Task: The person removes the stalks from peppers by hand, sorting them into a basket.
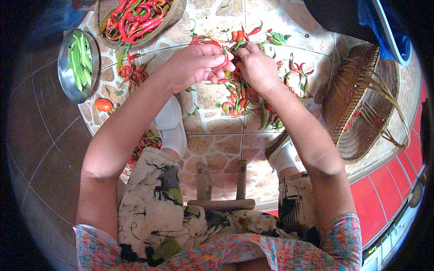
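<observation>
My left hand, palm turned up, pinches a curved red chili pepper between thumb and fingers. Close beside it, my right hand has its back to me and its fingers bent down at a loose heap of chilies on the tiled floor. Its fingertips are partly hidden, so whether they grip a pepper cannot be told. The heap mixes red, green and orange peppers with stems and a few leaves. More red chilies lie just beyond my fingers, and a small cluster lies to the right.
A woven basket of red chilies stands at the upper left. Near it are a metal bowl with green pods and a tomato. A handled wicker basket lies tipped at right. More chilies sit beside my left leg.
</observation>
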A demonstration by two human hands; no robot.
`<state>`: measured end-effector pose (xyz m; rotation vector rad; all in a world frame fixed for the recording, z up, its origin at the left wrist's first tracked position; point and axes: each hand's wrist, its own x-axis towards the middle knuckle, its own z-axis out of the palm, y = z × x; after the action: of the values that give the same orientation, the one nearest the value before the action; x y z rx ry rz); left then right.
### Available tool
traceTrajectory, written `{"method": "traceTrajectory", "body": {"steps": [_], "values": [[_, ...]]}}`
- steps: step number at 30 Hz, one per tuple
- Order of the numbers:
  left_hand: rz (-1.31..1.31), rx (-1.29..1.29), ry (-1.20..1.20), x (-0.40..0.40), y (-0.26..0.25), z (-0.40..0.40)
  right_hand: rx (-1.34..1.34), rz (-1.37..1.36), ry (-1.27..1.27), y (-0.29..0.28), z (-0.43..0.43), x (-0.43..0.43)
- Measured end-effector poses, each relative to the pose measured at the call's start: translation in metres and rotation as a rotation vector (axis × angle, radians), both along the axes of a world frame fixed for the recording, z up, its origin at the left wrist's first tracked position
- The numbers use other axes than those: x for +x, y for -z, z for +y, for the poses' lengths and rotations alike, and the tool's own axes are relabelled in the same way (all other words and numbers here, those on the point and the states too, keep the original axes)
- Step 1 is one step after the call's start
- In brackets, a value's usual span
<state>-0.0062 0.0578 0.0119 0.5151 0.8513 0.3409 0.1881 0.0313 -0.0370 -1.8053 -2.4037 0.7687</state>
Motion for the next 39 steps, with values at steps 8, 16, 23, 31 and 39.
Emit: {"method": "traceTrajectory", "body": {"steps": [8,16,23,31,39], "values": [[0.105,0.005,-0.062,-0.006,0.019,0.000,0.132,0.251,-0.098,0.000,-0.034,0.019],[0.171,-0.003,-0.033,-0.010,0.028,-0.005,0.005,0.125,0.185,-0.010,0.000,0.027],[0.217,-0.003,-0.043,-0.008,0.025,-0.008,-0.023,-0.152,0.160,0.005,0.020,0.008],[0.230,-0.005,-0.048,-0.001,0.008,-0.013,-0.378,0.650,0.370,-0.018,0.002,0.024],[0.028,-0.012,-0.073,0.010,-0.023,-0.015,-1.014,1.473,0.518,-0.060,-0.016,0.027]]}}
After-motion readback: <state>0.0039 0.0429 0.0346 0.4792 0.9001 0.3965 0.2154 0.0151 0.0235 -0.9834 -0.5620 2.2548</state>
